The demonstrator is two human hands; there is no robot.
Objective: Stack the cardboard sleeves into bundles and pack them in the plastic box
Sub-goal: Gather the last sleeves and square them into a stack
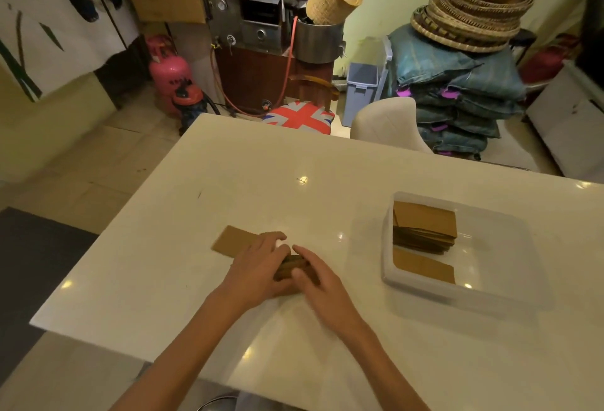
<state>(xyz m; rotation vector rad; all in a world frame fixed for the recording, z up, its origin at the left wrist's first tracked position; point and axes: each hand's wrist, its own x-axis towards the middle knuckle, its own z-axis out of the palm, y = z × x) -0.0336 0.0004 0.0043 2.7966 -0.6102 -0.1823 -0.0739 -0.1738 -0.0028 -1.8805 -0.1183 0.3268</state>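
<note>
A small stack of brown cardboard sleeves (pixel 292 267) lies on the white table (pixel 327 162), squeezed between both hands. My left hand (pixel 258 266) grips its left side, fingers curled over the top. My right hand (pixel 318 280) holds the right side, thumb on the near edge. One flat sleeve (pixel 233 240) lies just left of the stack, partly under my left fingers. To the right stands the clear plastic box (pixel 490 299). Inside it are a bundle of sleeves (pixel 425 227) at the far left and a single flat sleeve (pixel 423 265) nearer me.
Behind the table stand a white chair (pixel 389 123) and a stool with a flag-print cushion (pixel 299 116). Beyond them are a metal machine, a pink gas cylinder (pixel 170 73), stacked sacks and woven baskets. The table's left edge drops to the tiled floor.
</note>
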